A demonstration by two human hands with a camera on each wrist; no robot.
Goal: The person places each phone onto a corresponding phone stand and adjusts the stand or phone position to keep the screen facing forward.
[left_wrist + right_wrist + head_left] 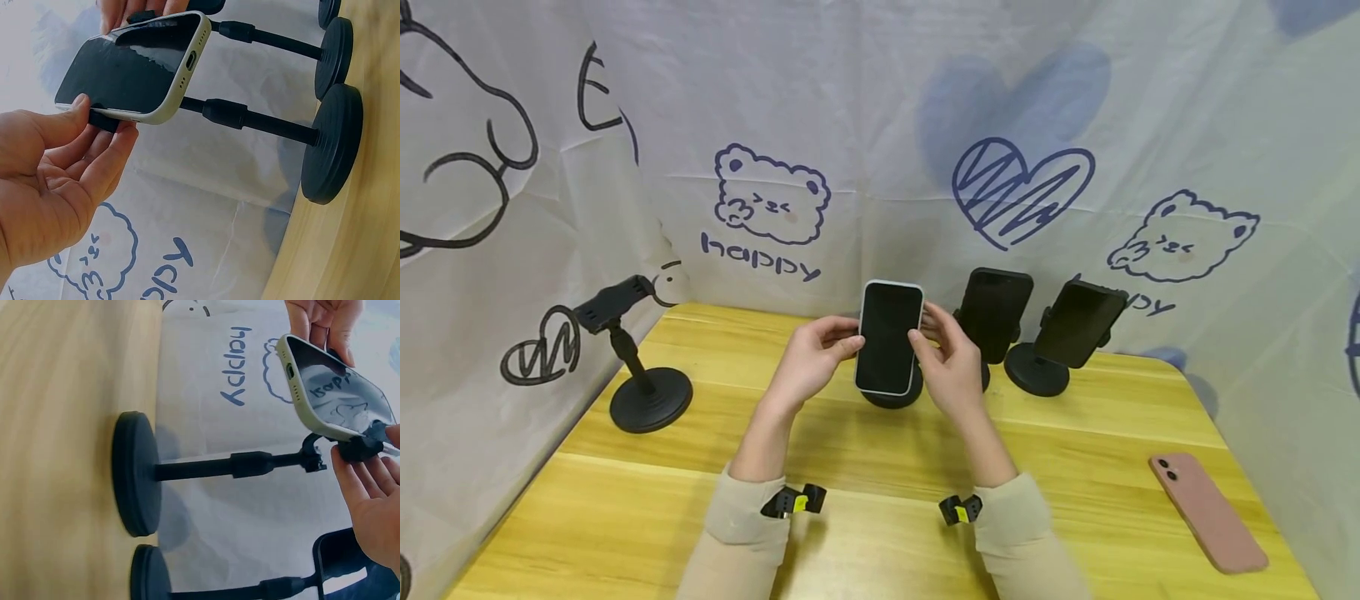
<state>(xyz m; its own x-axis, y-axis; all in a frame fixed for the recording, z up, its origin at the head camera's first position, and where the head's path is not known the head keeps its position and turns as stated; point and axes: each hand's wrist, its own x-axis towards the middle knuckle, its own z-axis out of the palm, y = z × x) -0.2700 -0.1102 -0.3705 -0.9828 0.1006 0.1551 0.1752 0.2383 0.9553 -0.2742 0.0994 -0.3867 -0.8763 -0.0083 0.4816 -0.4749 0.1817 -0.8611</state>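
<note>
A smartphone (889, 337) in a pale case stands nearly upright, dark screen facing me, at a black phone stand (891, 400). My left hand (811, 358) pinches its left edge, thumb on the front and fingers behind, by a black clamp arm (103, 120). On the opposite edge my right hand (953, 367) grips the phone and the other clamp arm (361, 450), its fingers under that arm in the right wrist view. The stand's pole (206, 470) runs from a round base to behind the phone. The phone's back is hidden.
To the right, two dark phones (996, 312) (1081, 323) sit in black stands close by my right hand. A stand with a bare holder (651, 398) is at the left. A pink phone (1210, 512) lies face down near the table's right edge. A printed cloth (895, 167) hangs behind.
</note>
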